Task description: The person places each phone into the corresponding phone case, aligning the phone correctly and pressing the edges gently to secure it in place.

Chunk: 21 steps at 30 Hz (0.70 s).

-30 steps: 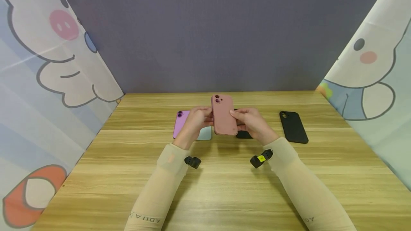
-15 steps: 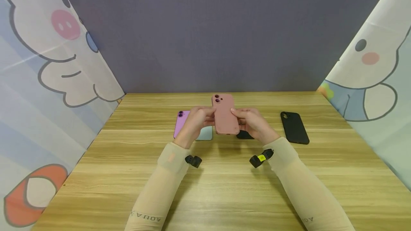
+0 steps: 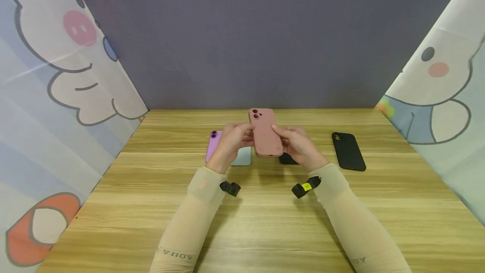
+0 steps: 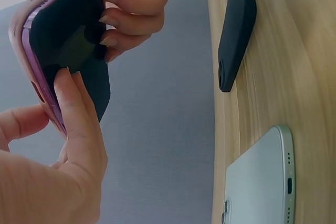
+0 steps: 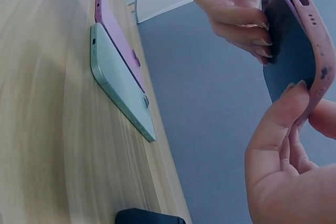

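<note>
Wooden tabletop (image 3: 265, 222), grey back wall, cartoon-print curtains on both sides. Both hands are up over the tabletop's middle, sharing one item: a phone in a pink case (image 3: 265, 133), held clear of the surface. Left hand (image 3: 229, 142) grips the left long edge, right hand (image 3: 299, 143) the right long edge; both grips are clamped on it, thumbs over the back, fingers curled round to the screen side. Left wrist view shows left fingers (image 4: 79, 108) lying on the dark screen near the case rim and the right hand's fingertips (image 4: 113, 24) curled onto the screen from the other side. Right wrist view shows the pink case rim with its port cutouts (image 5: 310, 35), and a purple edge inside it. Key relation: the long axis runs away from the person, camera end far and raised, back facing up toward the head camera, so the item sits directly between the two grips, with neither hand clearly nearer. Whether the case is fully seated or partly peeled off at one corner, I can't tell; probably slightly lifted at the left edge. On the tabletop: purple phone (image 3: 213, 144) left, pale green phone (image 3: 244, 157) just beside and touching or overlapping it, a dark item (image 3: 286, 159) mostly hidden behind the right hand, and a black case (image 3: 347, 151) well apart to the right.
</note>
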{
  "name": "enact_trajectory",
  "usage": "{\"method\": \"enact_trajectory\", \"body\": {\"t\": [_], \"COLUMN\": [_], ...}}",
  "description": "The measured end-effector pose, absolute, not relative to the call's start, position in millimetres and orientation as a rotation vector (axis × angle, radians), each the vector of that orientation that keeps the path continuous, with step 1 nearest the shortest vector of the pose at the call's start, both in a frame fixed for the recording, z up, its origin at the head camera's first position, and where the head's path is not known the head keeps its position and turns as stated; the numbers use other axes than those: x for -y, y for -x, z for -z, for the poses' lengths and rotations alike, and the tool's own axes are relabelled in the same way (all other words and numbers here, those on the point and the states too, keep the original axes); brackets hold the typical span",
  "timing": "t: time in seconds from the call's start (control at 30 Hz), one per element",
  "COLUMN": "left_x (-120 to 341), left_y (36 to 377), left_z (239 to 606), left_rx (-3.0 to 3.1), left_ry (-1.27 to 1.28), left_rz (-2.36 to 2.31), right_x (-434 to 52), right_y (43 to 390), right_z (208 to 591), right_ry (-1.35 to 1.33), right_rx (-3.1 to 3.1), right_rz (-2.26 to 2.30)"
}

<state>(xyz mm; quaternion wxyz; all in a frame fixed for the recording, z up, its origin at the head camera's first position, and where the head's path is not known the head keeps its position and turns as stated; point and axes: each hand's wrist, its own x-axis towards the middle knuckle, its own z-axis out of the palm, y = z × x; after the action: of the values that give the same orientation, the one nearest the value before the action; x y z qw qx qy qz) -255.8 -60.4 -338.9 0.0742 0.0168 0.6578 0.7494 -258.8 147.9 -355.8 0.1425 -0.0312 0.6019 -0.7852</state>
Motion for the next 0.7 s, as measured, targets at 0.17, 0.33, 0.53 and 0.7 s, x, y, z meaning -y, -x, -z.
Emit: {"method": "enact_trajectory", "body": {"t": [0.17, 0.33, 0.53, 0.7], "left_x": [56.1, 52.6, 51.4, 53.8], "left_y": [255.4, 255.8, 257.5, 259.7], "left_z": [337.2, 336.2, 332.9, 331.9], "left_rx": [-1.930, -1.889, -1.855, -1.845], "left_ry": [-0.012, -0.009, 0.038, 0.072], "left_rz": [-2.324, -2.388, -2.436, -2.471], "right_x": [-147.7, -149.4, -153.7, -157.0], "right_y": [256.9, 255.4, 255.7, 256.0], "right_z": [353.9, 351.3, 350.1, 348.9], "right_ry": [0.085, 0.094, 0.156, 0.227], "right_rx": [-1.704, -1.681, -1.709, -1.730], "right_rz": [2.298, 2.303, 2.245, 2.123]}}
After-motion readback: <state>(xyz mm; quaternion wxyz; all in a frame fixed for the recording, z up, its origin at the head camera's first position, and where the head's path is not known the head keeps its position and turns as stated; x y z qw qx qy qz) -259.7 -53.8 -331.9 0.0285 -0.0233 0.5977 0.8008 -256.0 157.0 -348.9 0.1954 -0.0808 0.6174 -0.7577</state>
